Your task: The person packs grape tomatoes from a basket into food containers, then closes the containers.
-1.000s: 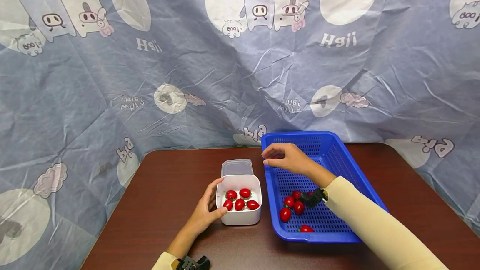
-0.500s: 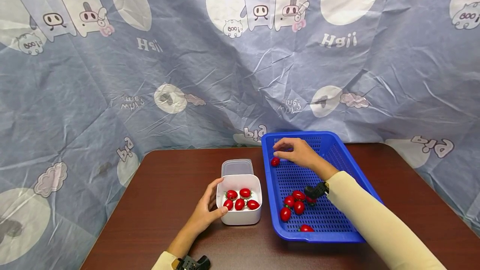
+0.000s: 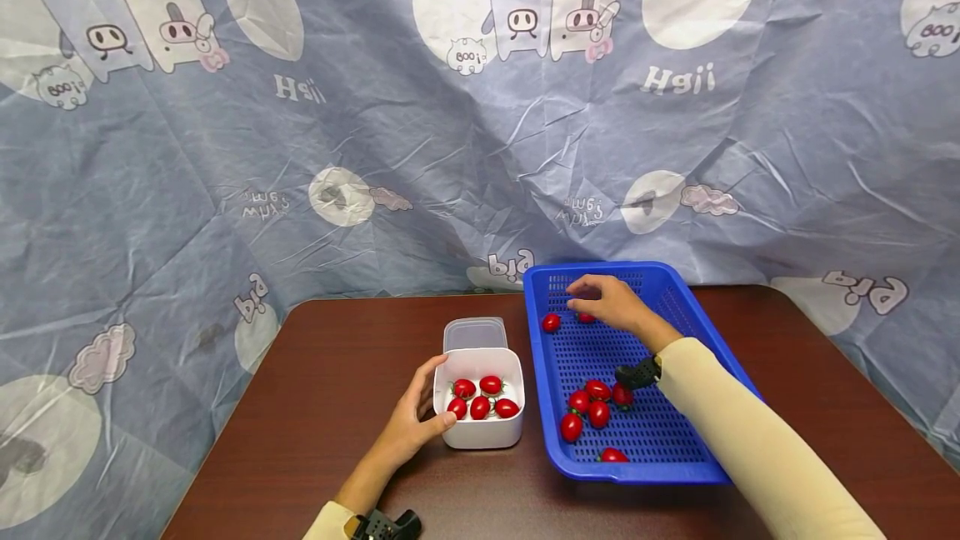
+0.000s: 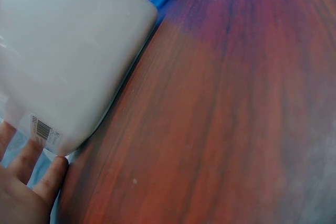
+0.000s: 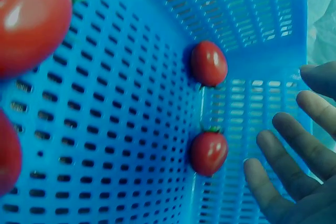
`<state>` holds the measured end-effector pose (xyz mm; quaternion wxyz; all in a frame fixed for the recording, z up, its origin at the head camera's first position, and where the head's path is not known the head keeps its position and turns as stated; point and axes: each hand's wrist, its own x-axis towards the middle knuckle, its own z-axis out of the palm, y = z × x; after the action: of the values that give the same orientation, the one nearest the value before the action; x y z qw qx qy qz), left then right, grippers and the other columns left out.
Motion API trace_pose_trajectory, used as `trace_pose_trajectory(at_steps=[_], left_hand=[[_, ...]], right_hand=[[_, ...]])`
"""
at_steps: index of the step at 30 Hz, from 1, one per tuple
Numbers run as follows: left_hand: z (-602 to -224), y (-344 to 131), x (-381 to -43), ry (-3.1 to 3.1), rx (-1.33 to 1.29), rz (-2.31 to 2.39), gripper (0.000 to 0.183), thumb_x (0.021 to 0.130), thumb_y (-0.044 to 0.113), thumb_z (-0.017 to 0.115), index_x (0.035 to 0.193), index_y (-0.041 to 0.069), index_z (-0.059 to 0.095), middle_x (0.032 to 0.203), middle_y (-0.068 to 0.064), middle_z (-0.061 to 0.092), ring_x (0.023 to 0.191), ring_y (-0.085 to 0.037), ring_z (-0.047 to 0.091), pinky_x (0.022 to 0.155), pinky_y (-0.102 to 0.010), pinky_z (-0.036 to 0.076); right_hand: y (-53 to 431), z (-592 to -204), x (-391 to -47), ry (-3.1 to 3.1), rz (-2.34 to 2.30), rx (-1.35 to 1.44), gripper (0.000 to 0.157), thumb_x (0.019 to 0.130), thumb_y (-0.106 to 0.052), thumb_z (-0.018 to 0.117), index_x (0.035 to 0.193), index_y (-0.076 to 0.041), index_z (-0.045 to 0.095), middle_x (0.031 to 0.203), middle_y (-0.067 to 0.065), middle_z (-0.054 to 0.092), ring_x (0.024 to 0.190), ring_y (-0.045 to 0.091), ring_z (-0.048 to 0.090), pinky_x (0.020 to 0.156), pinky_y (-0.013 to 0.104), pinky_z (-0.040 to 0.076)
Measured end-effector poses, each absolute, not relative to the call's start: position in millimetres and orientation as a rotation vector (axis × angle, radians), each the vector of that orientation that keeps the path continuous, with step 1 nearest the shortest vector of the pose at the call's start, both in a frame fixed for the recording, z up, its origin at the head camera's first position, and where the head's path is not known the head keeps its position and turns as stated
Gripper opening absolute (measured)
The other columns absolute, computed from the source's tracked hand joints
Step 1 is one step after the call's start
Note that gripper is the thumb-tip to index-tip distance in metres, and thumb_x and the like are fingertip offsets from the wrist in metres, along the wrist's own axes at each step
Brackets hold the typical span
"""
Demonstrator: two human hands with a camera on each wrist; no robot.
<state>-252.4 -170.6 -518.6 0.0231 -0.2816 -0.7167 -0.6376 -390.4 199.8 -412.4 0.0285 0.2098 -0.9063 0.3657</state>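
Note:
My left hand grips the left side of a white square container, its thumb at the front corner and fingers along the far-left side. Several red cherry tomatoes lie inside. In the left wrist view, fingers touch the container wall near a barcode label. Above the far part of a blue perforated basket, my right hand hovers with nothing in it. Two cherry tomatoes lie at that end, one at left and another just below the hand; the right wrist view shows its fingers apart from both.
Several more cherry tomatoes are grouped in the basket's near-left part, one by its front wall. A translucent lid lies behind the container. The dark wooden table meets a patterned blue cloth at the back.
My right hand has moved right from the basket's left rim to above its far part, leaving a cherry tomato visible at the far left. The left hand and container have stayed put.

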Motion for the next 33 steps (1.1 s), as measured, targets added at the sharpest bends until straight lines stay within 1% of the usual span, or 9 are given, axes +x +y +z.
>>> trace_pose_trajectory(at_steps=[5, 9, 16, 22, 25, 29, 33], left_hand=[[-518.8, -170.7, -252.9, -2.226, -0.868, -1.966, 0.079, 0.085, 0.015, 0.069, 0.151, 0.021, 0.026, 0.149, -0.011, 0.038, 0.131, -0.038, 0.041, 0.100, -0.051, 0.039], [-518.8, -170.2, -253.4, -2.221, -0.870, -1.976, 0.079, 0.085, 0.015, 0.069, 0.151, 0.021, 0.026, 0.149, -0.011, 0.037, 0.132, -0.037, 0.040, 0.100, -0.054, 0.037], [-518.4, -169.8, -252.3, -2.226, -0.863, -1.968, 0.079, 0.085, 0.015, 0.069, 0.151, 0.021, 0.026, 0.148, -0.011, 0.038, 0.130, -0.038, 0.042, 0.099, -0.046, 0.041], [-518.4, -169.4, -252.5, -2.213, -0.872, -1.974, 0.079, 0.085, 0.015, 0.069, 0.151, 0.019, 0.026, 0.147, -0.012, 0.040, 0.128, -0.039, 0.043, 0.099, -0.042, 0.042], [-518.4, -168.9, -252.8, -2.208, -0.876, -1.975, 0.079, 0.085, 0.015, 0.069, 0.151, 0.019, 0.026, 0.147, -0.012, 0.039, 0.129, -0.039, 0.043, 0.099, -0.041, 0.042], [-518.5, -168.6, -252.5, -2.201, -0.883, -1.979, 0.079, 0.085, 0.013, 0.069, 0.151, 0.019, 0.026, 0.147, -0.012, 0.039, 0.127, -0.040, 0.044, 0.099, -0.042, 0.042], [-517.5, -168.9, -251.7, -2.199, -0.874, -1.984, 0.079, 0.085, 0.014, 0.069, 0.151, 0.019, 0.026, 0.147, -0.013, 0.039, 0.127, -0.041, 0.045, 0.099, -0.042, 0.042]], right_hand=[[209.3, -418.0, -395.3, -2.845, 1.096, 0.569, 0.033, 0.088, -0.019, 0.070, 0.115, 0.000, 0.066, 0.115, 0.018, 0.066, 0.110, 0.037, 0.059, 0.092, 0.052, 0.044], [216.6, -424.7, -399.4, -2.868, 1.062, 0.538, 0.032, 0.088, -0.020, 0.069, 0.114, 0.000, 0.066, 0.113, 0.018, 0.066, 0.111, 0.038, 0.058, 0.091, 0.053, 0.043], [225.5, -436.2, -403.6, -2.903, 1.026, 0.493, 0.031, 0.088, -0.018, 0.069, 0.113, 0.001, 0.065, 0.108, 0.017, 0.067, 0.107, 0.037, 0.058, 0.089, 0.052, 0.043], [230.1, -440.8, -404.7, -2.932, 0.985, 0.472, 0.034, 0.086, -0.019, 0.071, 0.113, 0.000, 0.064, 0.099, 0.016, 0.068, 0.097, 0.035, 0.060, 0.083, 0.049, 0.045], [232.0, -441.5, -404.5, -2.942, 0.925, 0.499, 0.035, 0.085, -0.019, 0.071, 0.113, 0.000, 0.062, 0.096, 0.017, 0.069, 0.094, 0.035, 0.062, 0.081, 0.050, 0.046], [231.8, -443.1, -405.3, -2.979, 0.868, 0.524, 0.038, 0.085, -0.020, 0.072, 0.117, -0.001, 0.061, 0.099, 0.019, 0.068, 0.096, 0.038, 0.061, 0.082, 0.052, 0.046], [228.5, -444.1, -405.5, -3.018, 0.857, 0.512, 0.042, 0.085, -0.023, 0.073, 0.119, -0.002, 0.060, 0.104, 0.022, 0.067, 0.101, 0.043, 0.058, 0.084, 0.054, 0.044]])
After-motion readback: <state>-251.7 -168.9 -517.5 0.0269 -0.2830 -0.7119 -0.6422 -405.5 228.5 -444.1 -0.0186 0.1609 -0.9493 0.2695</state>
